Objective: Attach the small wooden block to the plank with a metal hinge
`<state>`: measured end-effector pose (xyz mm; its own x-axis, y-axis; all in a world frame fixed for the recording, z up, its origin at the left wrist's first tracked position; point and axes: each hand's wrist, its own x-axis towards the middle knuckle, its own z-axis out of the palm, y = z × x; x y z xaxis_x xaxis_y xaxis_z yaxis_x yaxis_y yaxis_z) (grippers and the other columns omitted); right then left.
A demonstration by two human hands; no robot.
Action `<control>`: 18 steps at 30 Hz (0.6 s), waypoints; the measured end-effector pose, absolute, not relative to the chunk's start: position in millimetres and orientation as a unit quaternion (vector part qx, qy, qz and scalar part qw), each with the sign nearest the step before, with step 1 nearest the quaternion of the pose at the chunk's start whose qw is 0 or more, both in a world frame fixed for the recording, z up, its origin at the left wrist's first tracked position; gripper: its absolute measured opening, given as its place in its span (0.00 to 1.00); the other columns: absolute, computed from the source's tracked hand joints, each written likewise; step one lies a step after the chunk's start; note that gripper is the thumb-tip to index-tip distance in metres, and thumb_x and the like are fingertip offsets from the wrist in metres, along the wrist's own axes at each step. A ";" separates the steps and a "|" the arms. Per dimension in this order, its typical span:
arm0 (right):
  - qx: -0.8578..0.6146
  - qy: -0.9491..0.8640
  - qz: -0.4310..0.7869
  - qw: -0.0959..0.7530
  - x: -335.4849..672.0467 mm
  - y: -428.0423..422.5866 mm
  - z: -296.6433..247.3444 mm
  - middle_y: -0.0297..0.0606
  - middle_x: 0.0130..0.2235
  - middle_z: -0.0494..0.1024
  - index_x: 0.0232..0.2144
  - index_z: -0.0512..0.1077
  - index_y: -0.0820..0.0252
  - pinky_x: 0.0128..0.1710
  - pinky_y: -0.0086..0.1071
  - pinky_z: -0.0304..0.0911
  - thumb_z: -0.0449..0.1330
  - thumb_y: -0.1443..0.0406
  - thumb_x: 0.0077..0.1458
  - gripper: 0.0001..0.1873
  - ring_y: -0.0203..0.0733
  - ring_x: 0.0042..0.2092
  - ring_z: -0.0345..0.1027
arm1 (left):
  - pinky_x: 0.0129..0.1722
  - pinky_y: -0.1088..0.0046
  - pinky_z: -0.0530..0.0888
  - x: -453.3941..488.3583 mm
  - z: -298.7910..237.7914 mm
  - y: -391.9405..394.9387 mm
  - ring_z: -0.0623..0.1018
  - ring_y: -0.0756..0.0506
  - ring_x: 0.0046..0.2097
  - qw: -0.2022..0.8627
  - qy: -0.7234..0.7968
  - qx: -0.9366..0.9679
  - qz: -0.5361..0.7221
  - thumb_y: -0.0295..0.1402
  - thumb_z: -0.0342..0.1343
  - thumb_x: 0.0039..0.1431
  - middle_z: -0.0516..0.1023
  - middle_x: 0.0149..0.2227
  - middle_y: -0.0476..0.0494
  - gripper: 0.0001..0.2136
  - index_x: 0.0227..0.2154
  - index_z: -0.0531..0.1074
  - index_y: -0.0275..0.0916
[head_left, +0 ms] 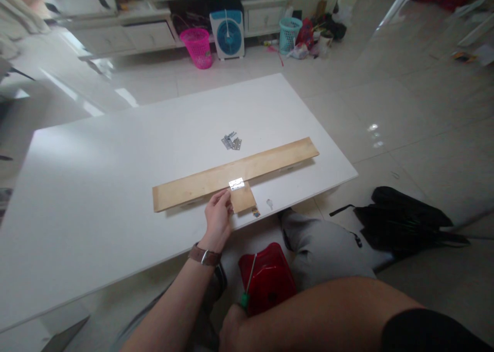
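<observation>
A long wooden board [270, 164] lies across the white table, its ends seemingly raised a little off the top. Against its near edge is a small square wooden block [244, 200], joined by a silver hinge [236, 183] that lies over the seam. My left hand [219, 213] grips the block's left edge with fingers and thumb, close to the hinge. Low in the view, off the table's near edge, my right hand [232, 321] is wrapped round the green handle of a screwdriver [244, 298], its shaft pointing up. Part of this hand is cut off by the frame.
Metal hinges and screws [232, 141] lie in a pile beyond the board on the white table [116, 172]. A small clear piece [269, 204] is near the front edge. Below stands a red stool [270, 280]; a black bag [405, 218] rests on the floor at right.
</observation>
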<state>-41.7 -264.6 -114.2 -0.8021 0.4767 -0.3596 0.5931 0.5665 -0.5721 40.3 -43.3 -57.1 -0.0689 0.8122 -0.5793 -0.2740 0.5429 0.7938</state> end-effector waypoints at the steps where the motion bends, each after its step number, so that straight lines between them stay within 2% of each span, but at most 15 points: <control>1: 0.290 0.878 -0.363 0.113 -42.1 -264.6 -115.5 0.42 0.43 0.87 0.36 0.85 0.54 0.37 0.40 0.77 0.74 0.60 0.55 0.07 0.48 0.42 0.82 | 0.30 0.75 0.66 40.3 -56.7 -42.8 0.74 0.52 0.29 0.646 0.596 0.223 0.423 0.43 0.79 0.36 0.79 0.31 0.48 0.26 0.37 0.76 0.38; 3: 0.251 0.867 -0.383 0.196 -40.8 -265.2 -116.2 0.44 0.35 0.88 0.27 0.86 0.55 0.32 0.43 0.76 0.75 0.62 0.51 0.04 0.54 0.37 0.83 | 0.30 0.75 0.66 40.4 -56.1 -41.8 0.73 0.53 0.28 0.648 0.595 0.216 0.423 0.43 0.79 0.35 0.79 0.30 0.49 0.27 0.36 0.76 0.37; 4: 0.230 0.859 -0.393 0.235 -39.6 -265.4 -115.7 0.46 0.34 0.88 0.27 0.86 0.56 0.33 0.45 0.76 0.74 0.63 0.52 0.05 0.56 0.38 0.83 | 0.29 0.75 0.66 40.4 -56.1 -41.3 0.73 0.53 0.28 0.648 0.596 0.214 0.423 0.43 0.79 0.35 0.78 0.29 0.49 0.27 0.36 0.76 0.37; 7: 0.183 0.832 -0.414 0.322 -37.1 -265.0 -112.9 0.51 0.40 0.89 0.33 0.87 0.61 0.36 0.50 0.78 0.68 0.64 0.58 0.08 0.61 0.43 0.85 | 0.29 0.75 0.65 40.2 -57.8 -39.9 0.73 0.53 0.28 0.644 0.598 0.222 0.422 0.44 0.79 0.35 0.77 0.28 0.50 0.27 0.35 0.76 0.37; 12: 0.174 0.817 -0.423 0.351 -35.0 -259.7 -105.7 0.53 0.45 0.89 0.36 0.88 0.60 0.39 0.53 0.79 0.69 0.65 0.57 0.07 0.64 0.48 0.84 | 0.28 0.75 0.65 40.0 -63.1 -38.4 0.73 0.52 0.29 0.640 0.597 0.232 0.425 0.45 0.79 0.36 0.78 0.29 0.49 0.26 0.35 0.76 0.37; 18: 0.143 0.811 -0.408 0.394 -26.3 -253.5 -87.7 0.48 0.61 0.82 0.55 0.81 0.66 0.52 0.53 0.80 0.60 0.64 0.67 0.19 0.62 0.64 0.76 | 0.28 0.76 0.65 41.4 -68.2 -36.8 0.73 0.52 0.28 0.631 0.598 0.232 0.436 0.45 0.79 0.36 0.78 0.29 0.49 0.26 0.34 0.76 0.37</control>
<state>-26.3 -253.5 -87.7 -0.6486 -0.0886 -0.7559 0.5538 0.6263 -0.5486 41.4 -36.8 -68.2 -0.0949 0.8281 -0.5525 -0.2732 0.5121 0.8144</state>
